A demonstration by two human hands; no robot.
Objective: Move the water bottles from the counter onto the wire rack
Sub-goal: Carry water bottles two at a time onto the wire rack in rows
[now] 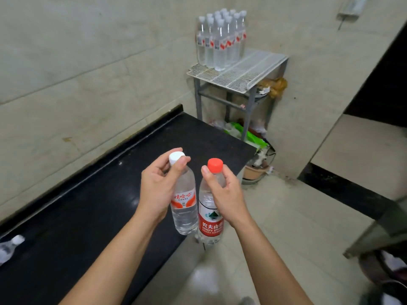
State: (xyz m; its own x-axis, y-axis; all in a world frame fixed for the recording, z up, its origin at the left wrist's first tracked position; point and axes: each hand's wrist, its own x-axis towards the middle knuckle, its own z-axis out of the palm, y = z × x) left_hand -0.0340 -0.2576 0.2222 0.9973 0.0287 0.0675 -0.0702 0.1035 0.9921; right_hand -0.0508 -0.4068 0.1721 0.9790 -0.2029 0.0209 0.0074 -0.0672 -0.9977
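My left hand (158,186) holds a clear plastic water bottle with a white cap (185,208). My thumb and fingers curl round its thin neck, just under the cap. My right hand (222,192) holds a clear plastic water bottle with a red cap and a red label (210,223) the same way, pinched at the neck under the cap. Both bottles hang straight down, side by side and very close. They are up in the air by the end of the black stone counter (88,205).

Both look full, so I think they are a bit heavy for a neck hold. The plastic looks thin and would squash if I squeezed the middle. The neck is the hard part, and the ring under the cap should stop my fingers from slipping. The sides look smooth and may be slippery.

The white wire rack (237,73) stands in the corner, well apart from my hands. A bunch of clear bottles with white caps (220,40) stands at its back left. The front and right side is bare wire. The wires have gaps, so I think each bottle must go down flat or it may tip.

One more clear bottle with a white cap (8,249) is at the left edge of the counter.
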